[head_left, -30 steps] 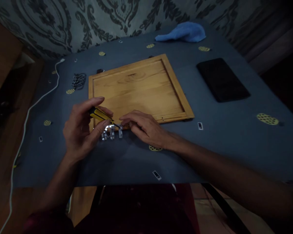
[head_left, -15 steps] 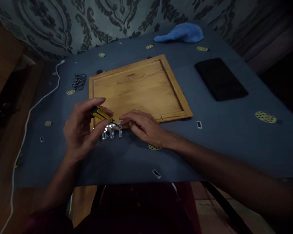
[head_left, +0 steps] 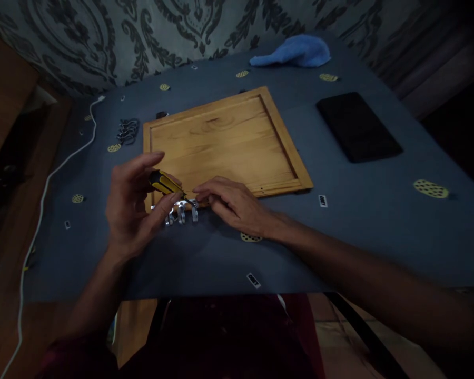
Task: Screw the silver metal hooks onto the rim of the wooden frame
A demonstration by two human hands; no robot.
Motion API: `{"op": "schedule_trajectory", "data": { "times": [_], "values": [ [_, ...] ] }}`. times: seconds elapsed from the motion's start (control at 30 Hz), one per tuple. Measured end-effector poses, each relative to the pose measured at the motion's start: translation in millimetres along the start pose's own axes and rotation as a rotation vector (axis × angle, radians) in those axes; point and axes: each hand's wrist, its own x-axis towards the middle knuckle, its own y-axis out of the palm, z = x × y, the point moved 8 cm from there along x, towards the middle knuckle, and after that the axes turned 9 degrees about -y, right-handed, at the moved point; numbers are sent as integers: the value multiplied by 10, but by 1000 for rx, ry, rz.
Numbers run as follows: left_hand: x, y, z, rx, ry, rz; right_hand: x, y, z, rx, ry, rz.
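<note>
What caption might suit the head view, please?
Left hand holding a yellow screwdriver to metal fittings at the edge of a wooden panel, right hand alongside.

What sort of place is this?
Probably a room in a home, though I can't be sure: a printed tablecloth covers the table, an ornate patterned backdrop stands behind it, and tiled floor shows below.

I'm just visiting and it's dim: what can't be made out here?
In the head view:
Tip of the screwdriver: too small and dark.
Part of the metal hooks: covered by the left hand.
Anything under the right hand: hidden by its fingers.
Near end of the white cable: cut off by the bottom edge.
</note>
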Motion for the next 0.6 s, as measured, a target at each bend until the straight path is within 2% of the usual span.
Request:
{"op": "schedule_trajectory", "data": {
  "times": [0.23,0.5,0.6],
  "values": [
    [6,25,68,93,6,144,-8,-7,-2,-2,13,13],
    [28,2,-22,73,55,-6,-7,1,-10,14,47,29],
    [57,21,-33,15,-16,48,-4,-1,-3,15,37,28]
  ]
}}
